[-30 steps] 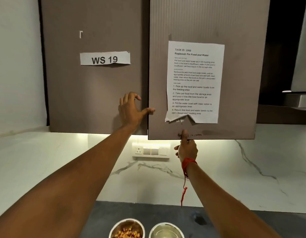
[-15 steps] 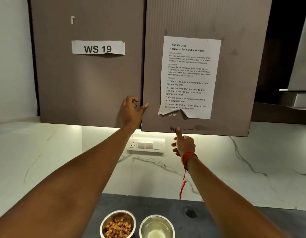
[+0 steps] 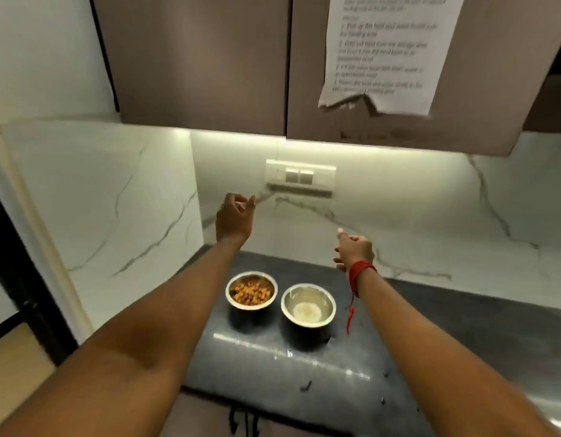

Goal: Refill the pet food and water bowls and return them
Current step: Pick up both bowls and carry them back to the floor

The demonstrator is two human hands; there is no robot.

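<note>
Head camera is showing both arms reaching over a dark counter (image 3: 430, 326). Left hand (image 3: 235, 220) and right hand (image 3: 354, 252) are hovering loosely curled, gripping nothing. Food bowl (image 3: 251, 291), holding kibble, and water bowl (image 3: 308, 305) are sitting just beside each other near the counter's left end, likely one per hand. Bare counter is stretching rightward.

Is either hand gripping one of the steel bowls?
No, the left hand and right hand hang in the air, clear of the food bowl and water bowl.
</note>
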